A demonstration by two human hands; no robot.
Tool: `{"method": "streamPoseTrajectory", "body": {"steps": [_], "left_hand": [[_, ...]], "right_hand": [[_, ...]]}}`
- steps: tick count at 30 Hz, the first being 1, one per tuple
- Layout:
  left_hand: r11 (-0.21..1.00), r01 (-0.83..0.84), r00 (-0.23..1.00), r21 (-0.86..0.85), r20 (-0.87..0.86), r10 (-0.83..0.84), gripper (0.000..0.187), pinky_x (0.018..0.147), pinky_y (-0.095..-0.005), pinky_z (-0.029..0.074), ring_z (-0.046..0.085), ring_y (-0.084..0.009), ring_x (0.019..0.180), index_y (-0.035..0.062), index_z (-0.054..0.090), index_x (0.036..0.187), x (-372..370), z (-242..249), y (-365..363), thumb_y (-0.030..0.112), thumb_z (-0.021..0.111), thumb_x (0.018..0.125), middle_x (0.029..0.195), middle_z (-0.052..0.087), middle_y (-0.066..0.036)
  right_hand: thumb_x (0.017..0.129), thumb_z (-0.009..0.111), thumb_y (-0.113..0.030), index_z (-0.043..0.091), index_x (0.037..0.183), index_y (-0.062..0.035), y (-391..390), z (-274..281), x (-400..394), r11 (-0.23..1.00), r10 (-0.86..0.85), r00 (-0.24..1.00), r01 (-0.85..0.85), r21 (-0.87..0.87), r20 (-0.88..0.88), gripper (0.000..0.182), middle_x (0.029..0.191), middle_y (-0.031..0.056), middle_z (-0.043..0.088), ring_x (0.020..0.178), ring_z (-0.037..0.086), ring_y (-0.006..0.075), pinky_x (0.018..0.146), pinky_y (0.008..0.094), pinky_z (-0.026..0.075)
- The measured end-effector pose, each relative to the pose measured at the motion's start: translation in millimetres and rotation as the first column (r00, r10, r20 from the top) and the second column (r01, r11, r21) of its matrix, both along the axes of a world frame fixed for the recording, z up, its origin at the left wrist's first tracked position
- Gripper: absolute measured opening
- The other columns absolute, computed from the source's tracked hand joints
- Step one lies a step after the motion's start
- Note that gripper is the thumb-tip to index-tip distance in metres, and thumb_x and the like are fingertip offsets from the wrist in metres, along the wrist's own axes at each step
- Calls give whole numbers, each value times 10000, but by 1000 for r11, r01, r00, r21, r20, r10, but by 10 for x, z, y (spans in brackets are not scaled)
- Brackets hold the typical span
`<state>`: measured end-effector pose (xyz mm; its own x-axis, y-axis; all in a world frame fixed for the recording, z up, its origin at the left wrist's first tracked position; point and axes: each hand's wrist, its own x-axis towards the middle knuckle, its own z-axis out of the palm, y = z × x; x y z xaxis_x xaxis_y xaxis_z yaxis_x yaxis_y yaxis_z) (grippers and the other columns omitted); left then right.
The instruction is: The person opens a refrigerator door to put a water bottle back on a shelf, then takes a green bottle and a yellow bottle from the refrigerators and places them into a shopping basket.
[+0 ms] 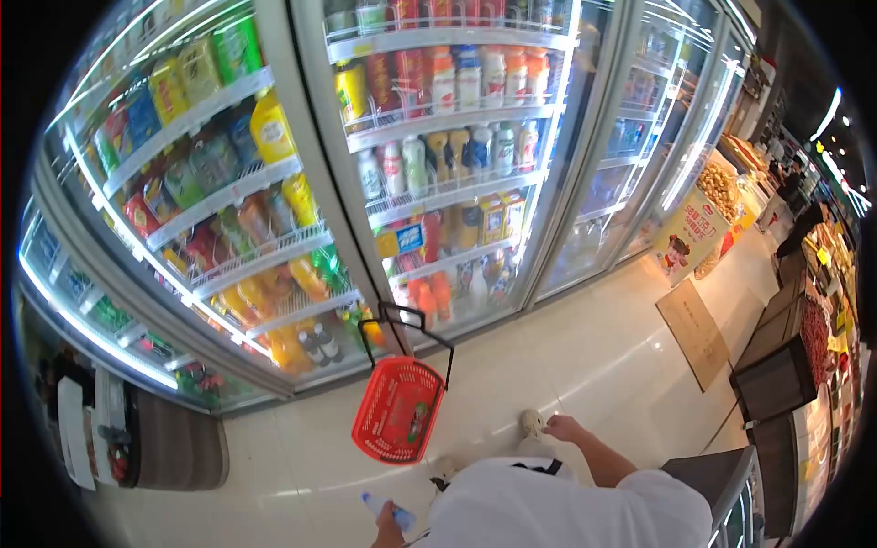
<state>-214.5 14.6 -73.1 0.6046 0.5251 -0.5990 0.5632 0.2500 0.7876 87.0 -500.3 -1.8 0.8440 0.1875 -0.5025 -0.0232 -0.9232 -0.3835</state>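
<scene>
- From the head view, in the left hand (389, 526): a clear, bluish bottle (374, 501), long and smooth, with fingers wrapped around the middle and both ends poking out.
- Well to the right of the bottle and farther forward: the right hand (566, 427), with fingers bent in. Too small to tell how tightly, or whether around anything.
- Ahead of the left hand and apart from both hands: a red basket (367, 418) on the floor (493, 393). Hard and shiny like plastic, with round corners and rows of little holes in the sides, and a small green picture (418, 416) inside.
- On the basket, thin black handles (449, 367), bent like frames and tipped toward the fridge (395, 342).
- Just beside the right hand: a pale shoe (532, 421). Below both, a loose white shirt (548, 511) of soft cloth.
- Underfoot, pale, flat tiles, shiny enough to show streaks of light.
- In front, behind tall, smooth glass doors with gray edges, white shelves (448, 40) full of round drinks (469, 78) in red, yellow, green and white.
- Over to the right, a flat brown board (692, 334) on the floor, near a bright sign (692, 236) and a heap of small, round, tan things (719, 189).
</scene>
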Motion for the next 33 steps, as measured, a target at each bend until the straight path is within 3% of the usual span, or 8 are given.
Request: {"method": "streamPoseTrajectory", "body": {"steps": [1, 6, 14, 18, 22, 24, 29, 33], "left_hand": [[988, 111, 983, 109, 131, -125, 602, 764, -442, 546, 646, -295, 818, -77, 600, 1119, 26, -39, -59, 321, 791, 710, 989, 647, -161], [859, -512, 705, -3, -573, 419, 498, 752, -399, 536, 617, -230, 783, -83, 611, 1029, 32, 62, -455, 244, 794, 700, 885, 638, -111], [866, -438, 880, -240, -310, 359, 571, 717, -432, 547, 629, -259, 797, -69, 596, 1081, 899, 242, -1130, 292, 804, 692, 968, 627, -126], [900, -431, 862, -70, -326, 388, 556, 701, -446, 550, 640, -268, 828, -51, 600, 1103, 1620, 561, -1819, 297, 789, 712, 975, 630, -119], [891, -400, 902, -216, -264, 341, 340, 653, -450, 530, 599, -230, 749, 59, 644, 892, 2138, 403, -2293, 347, 765, 757, 908, 603, -92], [870, -428, 899, -246, -217, 381, 426, 694, -436, 546, 624, -233, 800, 74, 590, 1048, 2446, 394, -2573, 373, 744, 787, 903, 610, -78], [708, -107, 989, -698, -1, 148, 353, 766, -497, 557, 653, -290, 866, 86, 525, 1129, 3264, 327, -3028, 318, 638, 889, 953, 617, -105], [774, -37, 995, -632, 46, 85, 425, 796, -504, 561, 665, -318, 856, 52, 489, 1184, 3952, 811, -3565, 353, 604, 907, 972, 621, -123]], "right_hand": [[787, 689, -495, 689, 1024, -54, -62, 135, 16, 997, -71, 997, 70, 39, 7, 501, 956, 149, 709, 952, 671, 311, 845, 385, 524], [765, 693, -487, 722, 931, -43, -770, -92, -226, 984, -175, 984, 175, 20, -19, 475, 901, 168, 716, 867, 686, 330, 795, 410, 539], [800, 637, -457, 720, 935, -17, -1800, -461, 249, 965, -205, 977, 191, -179, -64, 468, 989, 198, 703, 970, 661, 355, 860, 422, 524], [764, 706, -408, 710, 950, -33, -2009, -285, 913, 923, -363, 931, 356, 142, 24, 418, 919, 166, 711, 888, 680, 315, 800, 407, 535], [786, 700, -398, 707, 957, -42, -2384, -185, 1297, 882, -428, 897, 387, 271, 114, 396, 894, 169, 705, 867, 679, 313, 785, 401, 534], [794, 698, -393, 707, 964, -41, -2662, -104, 1301, 839, -480, 868, 414, 353, 123, 391, 908, 169, 707, 874, 680, 313, 790, 400, 534], [780, 682, -389, 701, 1020, -42, -3722, -324, 873, 771, -622, 780, 625, 120, -69, 421, 1029, 181, 699, 999, 658, 332, 876, 417, 517], [790, 685, -315, 699, 948, 20, -4446, -1133, 196, 568, -811, 572, 820, 68, -125, 371, 869, 164, 698, 812, 669, 277, 737, 385, 531]]}}
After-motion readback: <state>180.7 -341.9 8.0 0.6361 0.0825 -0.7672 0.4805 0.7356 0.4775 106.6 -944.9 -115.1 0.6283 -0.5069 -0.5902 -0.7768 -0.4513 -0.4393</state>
